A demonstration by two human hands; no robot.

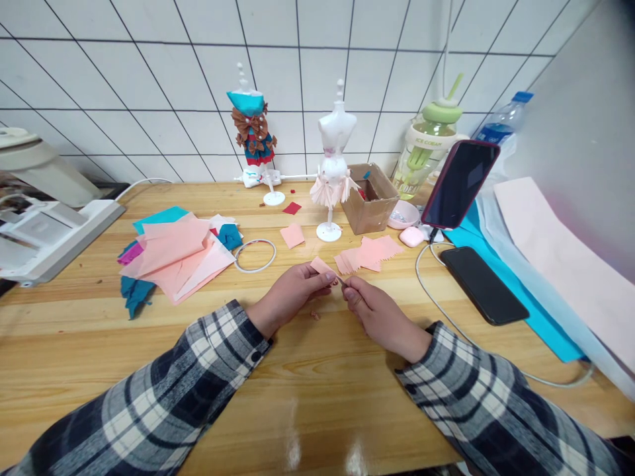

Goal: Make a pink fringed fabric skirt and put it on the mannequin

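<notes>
Between thumb and fingers, my left hand pinches a small pink paper piece. My right hand is closed on a small dark tool whose tip meets the paper's edge; most of the tool is hidden, so its kind is unclear. Tiny scraps lie just below the hands. Several pink pieces with jagged edges sit beyond my right hand, and a single pink square lies beyond my left. A white mannequin with a pink pleated skirt stands behind.
Coloured paper is piled at left near a white ring. A dressed mannequin, a cardboard box and a bottle stand at the back. Right are a propped phone, a flat phone, a cable and large sheets.
</notes>
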